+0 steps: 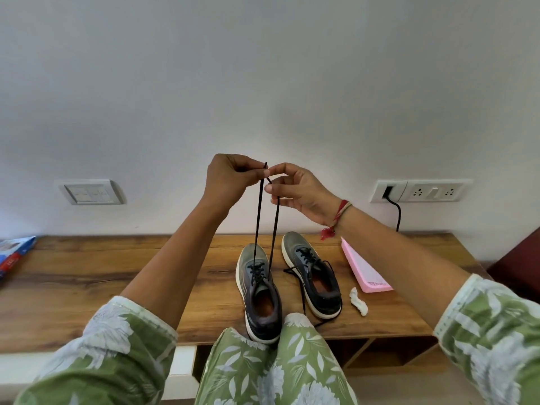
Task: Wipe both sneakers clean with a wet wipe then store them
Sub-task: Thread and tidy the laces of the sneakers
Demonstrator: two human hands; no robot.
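Note:
Two grey sneakers with white soles stand side by side on a wooden bench, toes toward the wall. From the left sneaker two black lace ends run straight up, pulled taut. My left hand pinches one lace end high above the shoe. My right hand pinches the other end, right beside the left hand. The right sneaker has loose laces trailing over the bench. A crumpled white wet wipe lies just right of it.
A pink wipe pack lies at the bench's right side. A blue packet sits at the far left end. Wall switch plates and a plugged black cable are behind. Open shelf compartments show under the bench.

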